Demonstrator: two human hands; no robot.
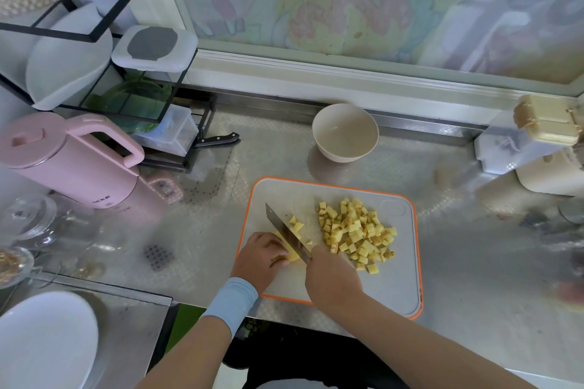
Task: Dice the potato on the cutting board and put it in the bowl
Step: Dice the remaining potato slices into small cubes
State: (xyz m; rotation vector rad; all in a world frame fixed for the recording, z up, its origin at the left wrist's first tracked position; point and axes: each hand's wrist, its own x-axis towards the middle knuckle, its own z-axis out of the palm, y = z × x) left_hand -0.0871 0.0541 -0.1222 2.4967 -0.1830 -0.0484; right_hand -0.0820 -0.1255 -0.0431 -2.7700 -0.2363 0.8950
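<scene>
Right hand [331, 275] grips flat steel knife [282, 226] across pale potato strips [292, 254].

One wide-angle view from the person's head, facing forward and steeply down at a steel counter [474, 262]. Both forearms enter from the bottom edge; left hand [259, 257] and right hand [331, 278] sit close, just below centre. Beyond the fingertips [278, 249] lie the cutting board [395, 287], a bowl [338, 155], then a window [347, 9], bowed by the lens.
</scene>
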